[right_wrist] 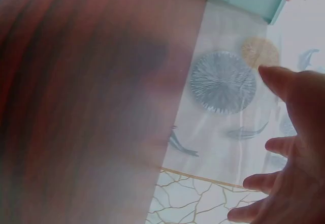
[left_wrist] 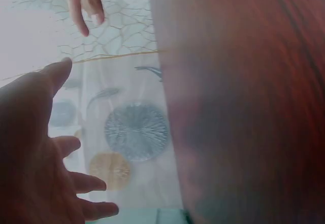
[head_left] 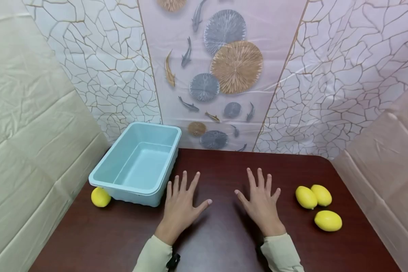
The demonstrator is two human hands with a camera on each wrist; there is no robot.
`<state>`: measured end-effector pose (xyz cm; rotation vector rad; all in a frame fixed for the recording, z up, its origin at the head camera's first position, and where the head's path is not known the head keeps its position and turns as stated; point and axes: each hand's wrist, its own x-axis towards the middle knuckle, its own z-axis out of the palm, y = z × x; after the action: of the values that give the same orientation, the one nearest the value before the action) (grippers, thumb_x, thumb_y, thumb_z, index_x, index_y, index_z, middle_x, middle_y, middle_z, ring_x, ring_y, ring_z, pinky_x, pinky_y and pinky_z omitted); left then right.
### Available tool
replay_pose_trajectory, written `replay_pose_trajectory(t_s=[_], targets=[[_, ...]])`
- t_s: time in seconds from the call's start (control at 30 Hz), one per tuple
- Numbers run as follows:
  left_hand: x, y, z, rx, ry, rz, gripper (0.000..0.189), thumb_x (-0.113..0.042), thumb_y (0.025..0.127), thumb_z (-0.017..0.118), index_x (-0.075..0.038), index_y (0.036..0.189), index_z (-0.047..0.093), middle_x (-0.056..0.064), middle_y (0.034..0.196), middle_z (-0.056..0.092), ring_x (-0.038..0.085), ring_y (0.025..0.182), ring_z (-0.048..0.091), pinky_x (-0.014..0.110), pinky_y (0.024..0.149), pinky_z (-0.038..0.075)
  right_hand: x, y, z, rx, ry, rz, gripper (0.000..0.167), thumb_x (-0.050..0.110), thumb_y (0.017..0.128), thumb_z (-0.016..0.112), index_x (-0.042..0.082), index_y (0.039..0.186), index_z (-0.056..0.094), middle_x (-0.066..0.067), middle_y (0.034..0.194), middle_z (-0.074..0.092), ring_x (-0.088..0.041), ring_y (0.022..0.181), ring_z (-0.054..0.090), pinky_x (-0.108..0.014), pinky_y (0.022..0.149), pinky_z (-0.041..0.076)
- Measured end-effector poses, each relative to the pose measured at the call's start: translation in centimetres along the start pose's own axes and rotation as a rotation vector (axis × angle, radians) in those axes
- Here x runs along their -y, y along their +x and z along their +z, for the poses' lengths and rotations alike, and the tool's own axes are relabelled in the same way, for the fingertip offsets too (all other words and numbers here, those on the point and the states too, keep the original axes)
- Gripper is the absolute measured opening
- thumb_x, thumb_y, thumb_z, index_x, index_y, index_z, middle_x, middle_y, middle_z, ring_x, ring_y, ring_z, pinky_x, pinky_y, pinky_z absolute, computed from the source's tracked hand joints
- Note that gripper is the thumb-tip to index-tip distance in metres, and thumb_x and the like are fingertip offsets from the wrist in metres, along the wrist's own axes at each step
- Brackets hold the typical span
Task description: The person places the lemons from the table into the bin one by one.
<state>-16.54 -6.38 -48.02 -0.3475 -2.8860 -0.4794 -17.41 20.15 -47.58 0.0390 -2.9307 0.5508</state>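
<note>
My left hand point(head_left: 181, 207) hovers over the table with its fingers spread and nothing in it, just right of a light-blue plastic basin point(head_left: 146, 166). Also spread and holding nothing, my right hand point(head_left: 261, 206) is held to the right of it, palm down. To the right of that hand lie three yellow lemons: one lemon point(head_left: 306, 197) against a second lemon point(head_left: 321, 195), and a third lemon point(head_left: 328, 221) nearer me. A further lemon point(head_left: 101, 197) sits by the basin's near left corner, partly under its rim. The basin's visible floor holds nothing.
The dark reddish-brown table point(head_left: 221, 241) has a rounded far right corner. Behind it hangs a patterned cloth point(head_left: 236, 68) with fish and round leaf shapes. Pale cloth walls point(head_left: 30, 124) stand at the left and right sides.
</note>
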Motion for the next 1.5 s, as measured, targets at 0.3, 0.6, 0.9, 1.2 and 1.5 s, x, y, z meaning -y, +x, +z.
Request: replay_pose_trajectory(t_s=[0.3,0.6,0.9,1.2,1.5], targets=[[-1.2,-1.1,-2.8,-0.209,-0.131,0.012,0.083,-0.055,0.096,0.072,-0.024,0.165,0.037,0.017,0.154,0.054,0.038,0.132,0.059,0.057,0.1,0.052,1.3,-0.1,-1.4,-0.071,0.074,-0.016,0.075,0.041,0.103,0.069,0.01,0.163,0.037,-0.029,0.165,0.031,-0.055,0.149,0.031,-0.078,0.104,0.037],[-1.1,-2.4,-5.0,-0.485,-0.206,0.096,0.057,-0.03,0.093,0.081,-0.016,0.145,0.063,0.011,0.129,0.069,0.032,0.114,0.066,0.05,0.093,0.055,2.9,-0.4,-2.3,-0.101,0.278,0.011,0.06,0.035,0.105,0.067,0.011,0.156,0.047,-0.02,0.157,0.045,-0.044,0.14,0.049,-0.067,0.101,0.047],[0.8,-3.9,-6.1,-0.722,-0.305,0.084,0.029,-0.02,0.093,0.074,-0.008,0.119,0.075,0.016,0.128,0.068,0.04,0.113,0.061,0.056,0.09,0.044,6.8,-0.8,-1.2,-0.161,0.547,-0.006,0.043,0.023,0.101,0.073,0.008,0.141,0.063,-0.014,0.136,0.064,-0.033,0.124,0.062,-0.055,0.101,0.051],[2.6,-5.0,-6.0,-0.872,-0.505,-0.206,0.032,-0.008,0.091,0.077,-0.004,0.121,0.069,0.023,0.153,0.045,0.048,0.137,0.04,0.065,0.101,0.035,10.9,-0.7,0.1,-0.129,0.76,-0.041,0.035,0.016,0.101,0.072,0.006,0.134,0.065,-0.013,0.125,0.067,-0.033,0.114,0.068,-0.045,0.086,0.06],[4.4,-4.7,-6.0,-0.952,-0.809,-0.48,0.062,-0.006,0.095,0.07,-0.002,0.149,0.041,0.015,0.172,0.01,0.028,0.158,0.009,0.049,0.126,0.016,14.0,0.4,1.3,-0.019,0.893,-0.053,0.036,0.018,0.103,0.069,0.005,0.135,0.062,-0.015,0.123,0.067,-0.031,0.11,0.071,-0.048,0.094,0.057]])
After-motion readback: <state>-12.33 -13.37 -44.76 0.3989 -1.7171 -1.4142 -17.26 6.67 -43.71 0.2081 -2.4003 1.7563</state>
